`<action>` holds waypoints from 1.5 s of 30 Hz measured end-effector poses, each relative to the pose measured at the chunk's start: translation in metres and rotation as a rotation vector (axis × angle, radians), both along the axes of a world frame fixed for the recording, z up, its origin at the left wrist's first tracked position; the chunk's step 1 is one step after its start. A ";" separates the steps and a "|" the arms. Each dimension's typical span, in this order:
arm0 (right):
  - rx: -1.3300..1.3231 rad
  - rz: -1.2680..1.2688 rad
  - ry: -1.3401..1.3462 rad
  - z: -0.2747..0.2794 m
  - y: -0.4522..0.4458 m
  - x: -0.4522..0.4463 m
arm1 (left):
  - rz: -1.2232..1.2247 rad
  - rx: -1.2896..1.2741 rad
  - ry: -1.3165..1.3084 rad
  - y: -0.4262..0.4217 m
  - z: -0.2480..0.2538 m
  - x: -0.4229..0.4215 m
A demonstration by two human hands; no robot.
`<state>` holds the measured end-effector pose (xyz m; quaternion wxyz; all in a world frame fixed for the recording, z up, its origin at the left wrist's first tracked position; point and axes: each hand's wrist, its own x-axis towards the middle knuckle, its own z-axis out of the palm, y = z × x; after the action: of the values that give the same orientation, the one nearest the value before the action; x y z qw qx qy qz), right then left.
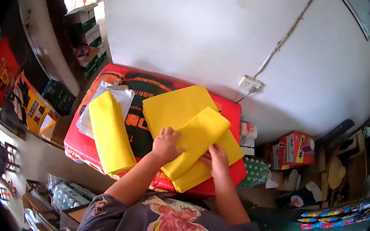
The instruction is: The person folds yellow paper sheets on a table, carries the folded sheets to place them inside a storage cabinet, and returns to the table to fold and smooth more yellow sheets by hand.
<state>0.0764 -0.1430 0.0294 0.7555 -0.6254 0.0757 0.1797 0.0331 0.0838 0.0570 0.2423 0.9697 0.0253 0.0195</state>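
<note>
Loose yellow sheets (182,101), of cloth or paper, lie on a red-covered table (77,135). A folded yellow sheet (206,127) lies at an angle on top of them. My left hand (167,146) rests on the left edge of this fold, thumb apart from the bent fingers, pressing down. At its right edge, my right hand (216,160) pinches the sheet between thumb and fingers; some fingertips are hidden beneath it. A long folded yellow stack (110,132) lies to the left, partly over a clear plastic sleeve or clipboard (84,118).
The table stands against a white wall (180,29) with a socket and plug (248,83). Green-and-white boxes (89,35) are piled at the back left. A red carton (296,150) and a dotted green item (255,170) are on the right. Bottles (66,197) stand at lower left.
</note>
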 end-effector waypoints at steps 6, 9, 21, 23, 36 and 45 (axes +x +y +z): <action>-0.092 -0.004 -0.149 0.003 0.034 -0.001 | 0.092 -0.278 0.044 0.014 0.005 -0.008; -0.018 0.277 -0.187 0.034 0.026 -0.003 | 0.081 -0.964 0.050 0.039 0.018 -0.007; -0.300 0.216 -0.840 0.133 0.073 -0.002 | -0.006 -1.610 0.048 0.051 0.070 -0.054; -0.331 0.178 -0.988 0.140 0.074 -0.002 | 0.003 -1.619 0.043 0.049 0.079 -0.056; -0.308 0.112 -1.015 0.174 0.055 0.000 | 0.058 -1.653 -0.143 0.018 0.116 -0.046; -0.409 0.316 -0.907 0.156 0.021 -0.005 | 0.284 -1.848 -0.275 0.010 0.118 -0.029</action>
<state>0.0712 -0.1222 0.1857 0.5386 -0.7789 -0.3209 -0.0157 0.0043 0.0942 0.1746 0.9110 0.3707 0.1195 0.1353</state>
